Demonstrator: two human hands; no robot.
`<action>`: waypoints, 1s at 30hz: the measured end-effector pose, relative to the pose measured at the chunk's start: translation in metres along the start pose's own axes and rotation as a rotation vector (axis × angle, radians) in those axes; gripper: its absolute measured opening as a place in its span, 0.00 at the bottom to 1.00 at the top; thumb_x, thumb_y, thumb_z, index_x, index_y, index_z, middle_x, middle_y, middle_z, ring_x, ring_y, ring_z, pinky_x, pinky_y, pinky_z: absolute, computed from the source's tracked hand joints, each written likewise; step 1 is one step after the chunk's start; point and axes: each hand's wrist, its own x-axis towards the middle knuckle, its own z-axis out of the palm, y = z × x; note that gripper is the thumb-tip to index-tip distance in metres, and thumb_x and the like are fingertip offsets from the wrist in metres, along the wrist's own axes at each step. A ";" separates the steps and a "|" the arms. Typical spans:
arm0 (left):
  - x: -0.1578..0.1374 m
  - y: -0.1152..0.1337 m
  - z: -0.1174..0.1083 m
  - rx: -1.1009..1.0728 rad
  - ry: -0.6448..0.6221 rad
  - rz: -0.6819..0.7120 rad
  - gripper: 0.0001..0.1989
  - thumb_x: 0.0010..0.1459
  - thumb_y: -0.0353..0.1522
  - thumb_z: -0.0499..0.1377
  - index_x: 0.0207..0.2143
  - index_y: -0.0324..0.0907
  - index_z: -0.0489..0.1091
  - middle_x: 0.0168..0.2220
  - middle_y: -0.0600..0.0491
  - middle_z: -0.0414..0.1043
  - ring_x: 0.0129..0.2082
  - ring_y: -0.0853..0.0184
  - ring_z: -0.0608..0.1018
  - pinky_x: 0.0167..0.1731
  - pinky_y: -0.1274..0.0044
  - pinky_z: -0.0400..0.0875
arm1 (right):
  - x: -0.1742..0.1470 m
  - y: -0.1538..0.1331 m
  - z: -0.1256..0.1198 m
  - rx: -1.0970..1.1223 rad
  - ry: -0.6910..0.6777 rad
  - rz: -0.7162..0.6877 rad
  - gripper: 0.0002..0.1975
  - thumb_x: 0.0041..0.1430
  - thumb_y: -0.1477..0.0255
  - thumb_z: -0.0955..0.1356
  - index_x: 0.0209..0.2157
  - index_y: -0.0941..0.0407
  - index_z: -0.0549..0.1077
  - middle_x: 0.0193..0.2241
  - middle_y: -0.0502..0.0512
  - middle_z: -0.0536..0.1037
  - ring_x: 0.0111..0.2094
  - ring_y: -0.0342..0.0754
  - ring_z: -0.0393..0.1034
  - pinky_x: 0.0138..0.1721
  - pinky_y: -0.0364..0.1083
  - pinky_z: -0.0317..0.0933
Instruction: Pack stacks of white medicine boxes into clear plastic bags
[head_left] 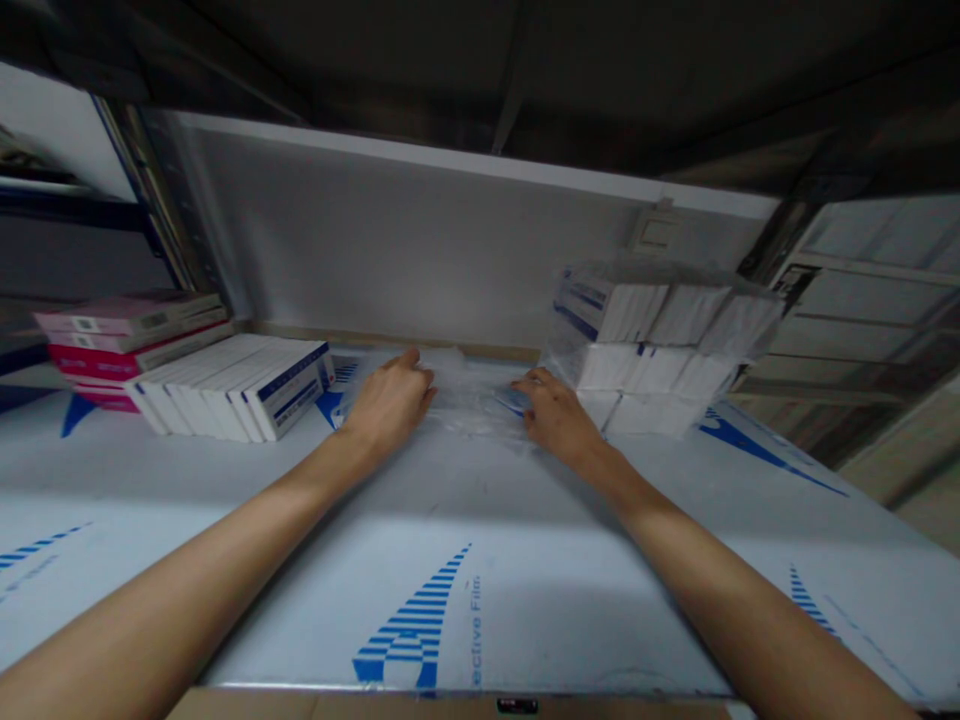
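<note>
A crumpled clear plastic bag (476,395) lies on the shelf between my two hands. My left hand (394,395) is at the bag's left end, its fingers curled down onto the film and closed on it. Opposite it, my right hand (555,410) has bent fingers pinching the bag's right side. Just right of that hand stands a stack of white-and-blue boxes (645,350) in clear plastic. To the left of my left hand, a row of thin white-and-blue boxes (232,385) stands on edge. The fingertips of both hands are partly hidden.
Pink and white boxes (135,340) are piled at the far left. The shelf surface (315,560) carries printed protective film. A dark upper shelf (420,70) hangs overhead, and a pale wall (420,240) with a switch (656,232) closes the back. More cartons (877,290) are at the right.
</note>
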 end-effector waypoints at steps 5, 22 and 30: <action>-0.002 0.001 0.003 0.018 0.003 -0.038 0.25 0.63 0.22 0.50 0.60 0.46 0.68 0.57 0.43 0.65 0.44 0.60 0.81 0.40 0.71 0.77 | -0.003 0.005 0.008 0.051 0.006 -0.015 0.32 0.53 0.85 0.65 0.61 0.60 0.67 0.60 0.69 0.71 0.54 0.59 0.74 0.55 0.58 0.69; -0.002 0.004 -0.003 -0.070 -0.003 -0.004 0.15 0.67 0.37 0.54 0.37 0.38 0.77 0.47 0.42 0.72 0.39 0.55 0.81 0.38 0.69 0.74 | 0.003 -0.002 -0.002 0.114 -0.014 0.032 0.18 0.50 0.86 0.67 0.42 0.61 0.80 0.47 0.66 0.80 0.47 0.58 0.76 0.53 0.53 0.70; 0.005 -0.008 0.009 -0.235 -0.084 0.187 0.19 0.58 0.36 0.65 0.52 0.44 0.72 0.49 0.46 0.74 0.43 0.60 0.80 0.48 0.71 0.72 | 0.005 0.010 -0.033 0.097 -0.198 0.020 0.13 0.47 0.72 0.77 0.38 0.55 0.81 0.42 0.59 0.83 0.50 0.60 0.75 0.54 0.56 0.68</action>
